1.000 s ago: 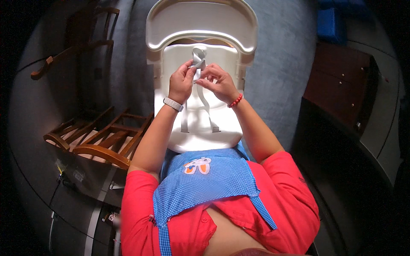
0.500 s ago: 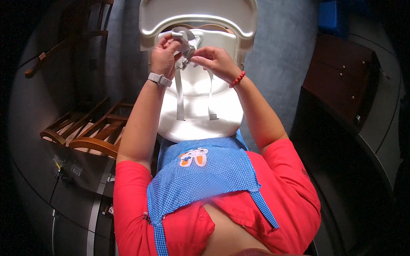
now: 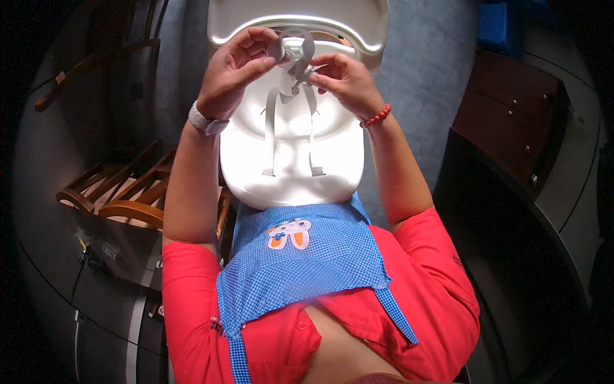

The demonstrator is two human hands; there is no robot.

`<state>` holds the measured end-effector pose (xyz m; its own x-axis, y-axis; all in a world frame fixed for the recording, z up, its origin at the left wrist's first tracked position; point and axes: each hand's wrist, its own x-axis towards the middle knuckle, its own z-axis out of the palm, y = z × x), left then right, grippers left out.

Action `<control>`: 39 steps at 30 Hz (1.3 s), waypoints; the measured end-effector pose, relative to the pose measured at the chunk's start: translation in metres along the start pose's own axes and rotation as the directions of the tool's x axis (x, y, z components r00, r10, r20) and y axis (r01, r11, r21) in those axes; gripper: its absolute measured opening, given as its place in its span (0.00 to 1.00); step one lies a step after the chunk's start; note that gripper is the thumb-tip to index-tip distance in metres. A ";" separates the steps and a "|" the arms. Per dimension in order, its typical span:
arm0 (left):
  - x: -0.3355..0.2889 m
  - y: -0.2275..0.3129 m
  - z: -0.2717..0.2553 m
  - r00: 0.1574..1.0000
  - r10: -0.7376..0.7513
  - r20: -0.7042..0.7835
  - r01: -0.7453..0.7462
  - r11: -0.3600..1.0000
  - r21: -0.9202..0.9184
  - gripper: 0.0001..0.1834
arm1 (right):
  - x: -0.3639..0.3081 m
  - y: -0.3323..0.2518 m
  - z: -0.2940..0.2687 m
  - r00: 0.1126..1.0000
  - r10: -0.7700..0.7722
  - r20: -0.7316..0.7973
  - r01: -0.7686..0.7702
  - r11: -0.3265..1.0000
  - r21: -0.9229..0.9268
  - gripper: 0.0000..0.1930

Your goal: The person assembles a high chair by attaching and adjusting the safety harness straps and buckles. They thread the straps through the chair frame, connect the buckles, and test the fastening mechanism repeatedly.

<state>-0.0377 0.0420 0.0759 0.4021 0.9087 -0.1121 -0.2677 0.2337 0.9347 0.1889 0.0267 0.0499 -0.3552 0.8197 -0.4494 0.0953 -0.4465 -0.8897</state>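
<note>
Pinching, with the left hand (image 3: 233,67), one side of a looped pale grey woven strap (image 3: 308,46), thumb set against bent fingertips. Pinching too, with the right hand (image 3: 347,82), a lower, folded part of that strap, other fingers loosely curled. Raised between both hands, over the far end of a glossy white moulded plastic seat (image 3: 246,169). Cannot tell how firmly held, with folds and fingertips overlapping.

Likeliest trouble: pulling tight with a twist inside the loop, and so jamming or doubling the webbing. Easy to miss, given the pale folds against bright glare. Possible also to lose the slack loop from such a light fingertip hold, and to drop it back onto the seat.

Just below, two long pale grey webbing lengths (image 3: 313,137), running down to anchor points near the seat's front edge. Prone to uneven tension, if tugged harder on one side, or to crossing, if turned over above.

Farther out, close beyond the left fingers, a broad white curved plastic tray (image 3: 300,16). Possible to knock knuckles there, or to catch the strap on its rim, by lifting too far forward
</note>
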 end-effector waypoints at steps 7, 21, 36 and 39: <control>-0.003 0.024 -0.007 0.908 0.416 0.045 -0.255 0.465 0.848 0.14 | -0.001 -0.008 -0.007 0.991 -0.132 0.035 0.134 0.989 -0.069 0.13; 0.013 -0.038 -0.044 0.905 -0.247 -0.346 0.210 0.968 -0.141 0.16 | 0.001 0.002 -0.004 0.975 0.002 0.220 0.043 0.979 -0.198 0.11; 0.023 -0.035 -0.013 0.879 -0.323 -0.350 0.216 0.925 -0.311 0.14 | -0.001 -0.018 -0.008 0.939 -0.105 0.327 0.082 0.993 0.083 0.13; 0.020 -0.040 -0.016 0.876 -0.333 -0.350 0.258 0.935 -0.243 0.13 | -0.002 -0.016 -0.015 0.907 -0.294 0.302 0.184 0.921 0.344 0.11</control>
<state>-0.0331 0.0565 0.0303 0.1351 0.8390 -0.5271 -0.3589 0.5373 0.7632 0.2017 0.0377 0.0636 -0.6306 0.7665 -0.1217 -0.2978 -0.3838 -0.8741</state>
